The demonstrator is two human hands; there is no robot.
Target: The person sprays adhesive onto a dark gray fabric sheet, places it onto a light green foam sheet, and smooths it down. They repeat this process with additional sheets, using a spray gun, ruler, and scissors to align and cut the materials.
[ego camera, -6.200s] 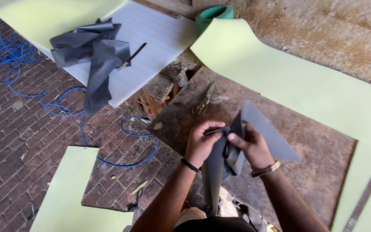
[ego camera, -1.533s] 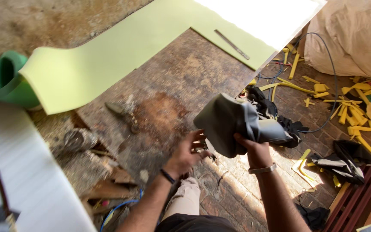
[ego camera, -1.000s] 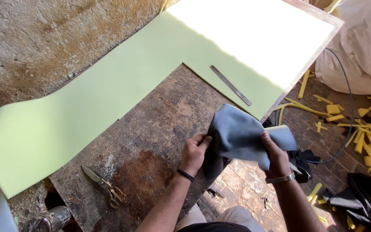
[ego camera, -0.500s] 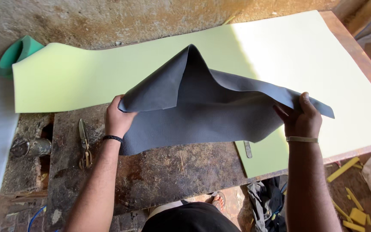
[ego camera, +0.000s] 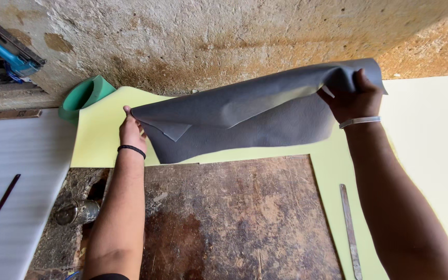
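Observation:
A large grey sheet of leather-like material (ego camera: pixel 250 116) is stretched between my two hands above a pale yellow-green foam sheet (ego camera: pixel 421 150). My left hand (ego camera: pixel 132 129), with a black band at the wrist, pinches the sheet's left corner. My right hand (ego camera: pixel 353 96), with a light wristband, grips the upper right edge, which curls over the fingers. The grey sheet sags and folds in the middle and hides part of the foam behind it.
A worn brown wooden table top (ego camera: pixel 234 218) lies below the hands. A metal ruler (ego camera: pixel 349 228) rests on the foam at the right. A green foam roll (ego camera: pixel 81 96) leans by the rough wall. White sheet (ego camera: pixel 16 176) at left, blue tool (ego camera: pixel 9 52) upper left.
The grey sheet has been lifted and spread wider toward the wall; my hands have moved farther apart and away from me. Earlier it was bunched up in both hands.

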